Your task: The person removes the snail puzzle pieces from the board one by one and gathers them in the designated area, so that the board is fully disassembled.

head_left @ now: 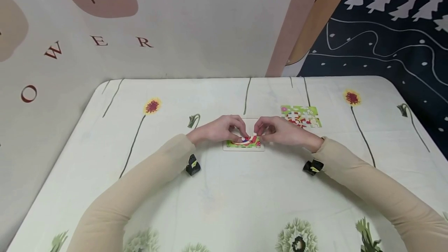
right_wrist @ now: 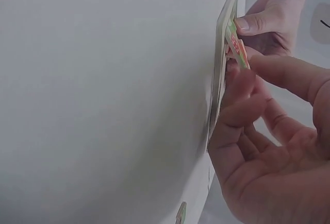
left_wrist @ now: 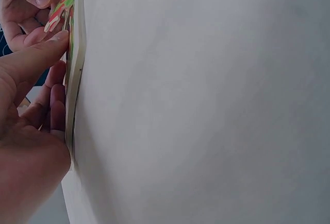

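A shallow jigsaw tray [head_left: 244, 149] with a pale rim lies on the table in the head view. Green, red and blue puzzle pieces [head_left: 233, 144] fill its near part. My left hand [head_left: 224, 129] pinches a piece at the left of the picture with thumb and index finger. From the opposite side my right hand [head_left: 284, 131] holds a red and green puzzle piece [right_wrist: 238, 51] between thumb and fingers. That piece tilts up from the tray in both wrist views. Fingers hide part of the picture and the tray's far part.
Right of the tray, behind my right hand, lies a group of loose puzzle pieces [head_left: 301, 116] in green and red. The tablecloth [head_left: 227, 193] has printed flowers. A pale wall [head_left: 210, 30] and a dark curtain [head_left: 378, 61] stand behind the table.
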The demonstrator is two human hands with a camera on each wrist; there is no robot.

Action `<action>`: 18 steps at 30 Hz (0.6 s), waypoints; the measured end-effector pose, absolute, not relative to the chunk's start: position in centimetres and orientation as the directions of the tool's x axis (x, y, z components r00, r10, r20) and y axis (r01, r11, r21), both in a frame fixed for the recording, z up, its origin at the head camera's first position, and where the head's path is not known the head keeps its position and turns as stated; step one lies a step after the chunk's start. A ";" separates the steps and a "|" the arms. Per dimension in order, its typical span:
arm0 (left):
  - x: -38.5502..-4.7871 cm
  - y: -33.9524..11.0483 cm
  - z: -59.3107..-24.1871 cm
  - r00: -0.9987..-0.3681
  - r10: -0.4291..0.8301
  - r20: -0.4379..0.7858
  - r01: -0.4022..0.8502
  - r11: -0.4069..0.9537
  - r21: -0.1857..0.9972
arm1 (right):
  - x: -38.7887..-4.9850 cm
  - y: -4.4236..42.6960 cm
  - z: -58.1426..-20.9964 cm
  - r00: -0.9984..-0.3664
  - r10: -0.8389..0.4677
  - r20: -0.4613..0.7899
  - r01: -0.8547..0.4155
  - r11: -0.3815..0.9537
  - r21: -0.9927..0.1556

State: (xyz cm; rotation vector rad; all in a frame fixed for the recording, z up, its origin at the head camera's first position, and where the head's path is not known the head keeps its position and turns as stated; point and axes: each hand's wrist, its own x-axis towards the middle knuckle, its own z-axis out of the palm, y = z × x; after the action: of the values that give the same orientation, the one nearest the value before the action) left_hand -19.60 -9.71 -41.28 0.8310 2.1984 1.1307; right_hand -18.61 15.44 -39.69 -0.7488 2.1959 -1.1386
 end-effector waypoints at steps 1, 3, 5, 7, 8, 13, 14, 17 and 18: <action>-19.6 -9.7 -41.3 -0.672 0.720 -0.173 0.281 0.464 0.840 | -18.6 15.5 -39.7 -0.690 -0.690 -0.218 -0.216 0.484 -0.848; -19.6 -9.7 -41.3 -0.671 0.720 -0.175 0.283 0.467 0.838 | -18.6 15.5 -39.7 -0.685 -0.693 -0.224 -0.205 0.479 -0.854; -19.7 -9.7 -41.3 -0.671 0.721 -0.176 0.284 0.468 0.837 | -18.6 15.4 -39.7 -0.683 -0.695 -0.227 -0.199 0.475 -0.857; -19.7 -9.7 -41.3 -0.669 0.724 -0.172 0.290 0.467 0.835 | -18.6 15.3 -39.8 -0.683 -0.696 -0.221 -0.202 0.471 -0.859; -19.7 -9.7 -41.3 -0.667 0.725 -0.171 0.290 0.465 0.837 | -18.6 15.3 -39.8 -0.684 -0.697 -0.216 -0.207 0.469 -0.858; -19.7 -9.8 -41.3 -0.660 0.733 -0.164 0.299 0.457 0.838 | -18.6 15.2 -39.8 -0.692 -0.694 -0.200 -0.217 0.464 -0.859; -19.7 -9.8 -41.4 -0.660 0.733 -0.163 0.300 0.457 0.837 | -18.6 15.3 -39.8 -0.695 -0.692 -0.197 -0.216 0.462 -0.860; -19.7 -9.8 -41.4 -0.659 0.734 -0.160 0.305 0.456 0.836 | -18.5 15.5 -39.4 -0.713 -0.674 -0.193 -0.208 0.466 -0.860; -19.8 -9.8 -41.4 -0.660 0.735 -0.160 0.306 0.456 0.835 | -18.5 15.6 -39.3 -0.720 -0.667 -0.192 -0.205 0.469 -0.859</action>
State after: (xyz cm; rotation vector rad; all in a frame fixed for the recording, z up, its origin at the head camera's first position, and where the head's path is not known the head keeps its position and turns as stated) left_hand -19.76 -9.84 -41.44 0.8672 2.2011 1.1143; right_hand -18.46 15.56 -39.34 -0.7230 2.2083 -1.1917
